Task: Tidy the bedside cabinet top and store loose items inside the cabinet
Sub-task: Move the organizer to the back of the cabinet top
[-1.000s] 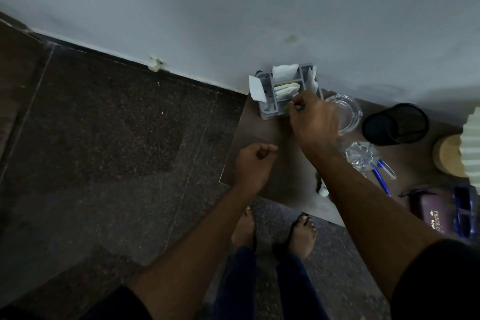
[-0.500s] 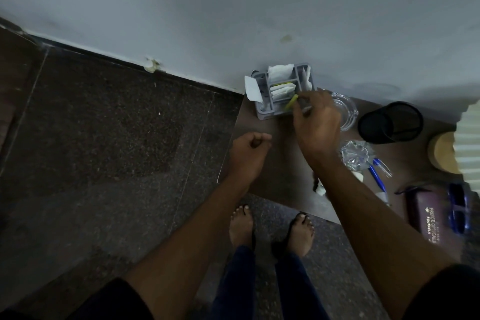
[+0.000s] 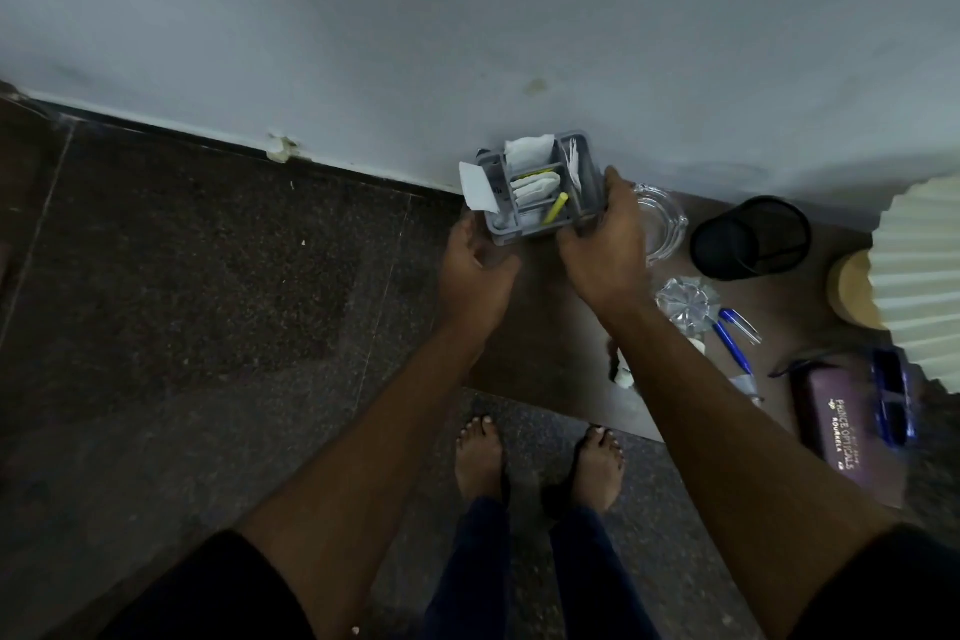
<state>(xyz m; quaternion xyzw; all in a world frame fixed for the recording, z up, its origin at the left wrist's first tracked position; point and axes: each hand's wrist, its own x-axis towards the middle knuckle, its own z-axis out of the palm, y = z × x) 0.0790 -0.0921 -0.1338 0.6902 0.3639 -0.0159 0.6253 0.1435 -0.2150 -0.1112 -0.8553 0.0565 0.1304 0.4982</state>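
A grey compartment organizer (image 3: 584,172) stands at the back left corner of the brown cabinet top (image 3: 540,359), against the wall. It holds white sachets (image 3: 530,153) and a yellow stick (image 3: 555,208). My right hand (image 3: 608,250) is closed on the organizer's right front side. My left hand (image 3: 475,276) is at its left front corner with fingers apart; I cannot tell whether it touches the organizer.
Right of the organizer stand a glass ashtray (image 3: 667,218) and a black mesh cup (image 3: 753,237). Nearer me lie a crumpled clear wrapper (image 3: 685,301), blue pens (image 3: 732,335), a maroon glasses case (image 3: 841,426) and blue glasses (image 3: 893,395). A pleated lamp (image 3: 919,265) fills the right edge.
My right hand let the yellow stick go into the organizer and took hold of its right side. My left hand opened from a fist and moved up to the organizer's left corner.
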